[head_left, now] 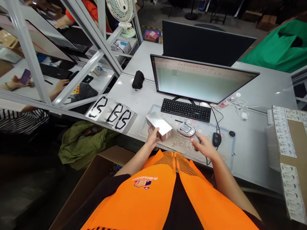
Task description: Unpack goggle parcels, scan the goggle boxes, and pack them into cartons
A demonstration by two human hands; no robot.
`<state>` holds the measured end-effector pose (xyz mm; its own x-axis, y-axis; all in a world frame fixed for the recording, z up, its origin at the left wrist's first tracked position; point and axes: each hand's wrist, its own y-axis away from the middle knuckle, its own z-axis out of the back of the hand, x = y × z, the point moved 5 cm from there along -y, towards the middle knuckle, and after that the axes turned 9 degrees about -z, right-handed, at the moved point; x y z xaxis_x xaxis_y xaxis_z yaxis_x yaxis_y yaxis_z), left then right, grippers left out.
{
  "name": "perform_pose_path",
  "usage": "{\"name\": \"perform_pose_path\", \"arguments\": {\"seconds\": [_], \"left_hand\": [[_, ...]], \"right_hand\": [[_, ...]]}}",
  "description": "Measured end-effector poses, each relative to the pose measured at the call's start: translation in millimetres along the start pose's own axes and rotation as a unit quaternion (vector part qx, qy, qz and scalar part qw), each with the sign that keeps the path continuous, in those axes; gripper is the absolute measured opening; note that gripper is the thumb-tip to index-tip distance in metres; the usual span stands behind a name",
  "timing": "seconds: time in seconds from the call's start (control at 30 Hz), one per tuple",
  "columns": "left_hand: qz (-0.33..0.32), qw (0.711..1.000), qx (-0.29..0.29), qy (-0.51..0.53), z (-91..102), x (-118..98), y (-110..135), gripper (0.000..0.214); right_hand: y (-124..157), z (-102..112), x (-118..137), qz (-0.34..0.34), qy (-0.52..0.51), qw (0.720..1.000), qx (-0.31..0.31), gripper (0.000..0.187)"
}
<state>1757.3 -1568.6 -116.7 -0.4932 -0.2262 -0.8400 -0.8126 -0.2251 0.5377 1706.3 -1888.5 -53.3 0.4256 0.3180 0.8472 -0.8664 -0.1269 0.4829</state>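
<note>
My left hand (153,136) is closed around the near side of a small white box (161,125), tilted a little above the desk mat. My right hand (203,145) grips the handle of a grey-and-white barcode scanner (186,129), its head turned left towards the box. A short gap separates scanner and box. Part of the scanner's handle is hidden by my fingers. To the left, by the desk edge, lie several silver-white boxes (110,112) with black printed shapes on top.
A monitor (201,78) and black keyboard (185,109) stand beyond my hands. A mouse (216,139) lies right, a black pouch (138,80) back left. An open carton (96,172) sits below left. Metal frame bars (88,64) divide off a neighbouring desk, where another person's hand (61,85) rests.
</note>
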Motion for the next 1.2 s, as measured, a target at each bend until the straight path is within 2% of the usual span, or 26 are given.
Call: {"name": "perform_pose_path", "arguments": {"seconds": [0.07,0.1,0.17,0.23,0.3,0.37,0.43,0.5,0.57,0.67,0.77,0.83,0.93,1.0,1.1,1.2], "left_hand": [[-0.096,0.984,-0.029,-0.147,18.9,-17,-10,0.105],[-0.146,0.959,-0.033,-0.242,28.2,-27,-15,0.11],[-0.21,0.875,-0.021,-0.435,45.4,-45,-26,0.115],[-0.22,0.78,-0.007,-0.585,63.3,-56,-39,0.113],[-0.214,0.702,-0.009,-0.679,81.3,-63,-53,0.108],[-0.206,0.648,-0.014,-0.733,97.3,-67,-65,0.104],[-0.196,0.619,-0.012,-0.76,110.9,-68,-77,0.1],[-0.183,0.617,-0.003,-0.765,122.0,-65,-86,0.099],[-0.173,0.628,0.003,-0.758,129.1,-60,-93,0.099],[-0.2,0.629,-0.011,-0.751,126.7,-55,-94,0.093],[-0.269,0.614,-0.028,-0.742,107.0,-46,-86,0.079],[-0.305,0.614,-0.007,-0.727,86.6,-33,-80,0.072],[-0.342,0.62,0.065,-0.703,53.3,-3,-75,0.063],[-0.36,0.621,0.099,-0.689,36.0,18,-78,0.06],[-0.372,0.624,0.112,-0.679,23.9,47,-91,0.058],[-0.372,0.631,0.097,-0.674,26.1,72,-106,0.058]], "right_hand": [[-10,12,-23,-0.024,0.058,0.995,-0.077,0.065],[-15,17,-37,-0.04,0.086,0.989,-0.114,0.067],[-25,24,-68,-0.072,0.122,0.976,-0.164,0.071],[-36,25,-102,-0.108,0.143,0.965,-0.191,0.075],[-45,22,-134,-0.147,0.159,0.952,-0.217,0.077],[-51,15,-160,-0.173,0.169,0.937,-0.251,0.079],[-56,7,-180,-0.182,0.176,0.927,-0.278,0.08],[-60,-2,-195,-0.177,0.177,0.924,-0.289,0.081],[-64,-8,-208,-0.169,0.171,0.925,-0.295,0.081],[-65,-12,-224,-0.148,0.16,0.925,-0.311,0.08],[-62,-6,-235,-0.109,0.166,0.926,-0.32,0.078],[-55,8,-237,-0.069,0.179,0.919,-0.345,0.075],[-39,40,-236,-0.007,0.208,0.879,-0.429,0.071],[-31,61,-239,0.005,0.229,0.848,-0.477,0.069],[-30,78,-251,-0.009,0.25,0.827,-0.504,0.069],[-37,79,-268,-0.006,0.253,0.828,-0.5,0.072]]}}
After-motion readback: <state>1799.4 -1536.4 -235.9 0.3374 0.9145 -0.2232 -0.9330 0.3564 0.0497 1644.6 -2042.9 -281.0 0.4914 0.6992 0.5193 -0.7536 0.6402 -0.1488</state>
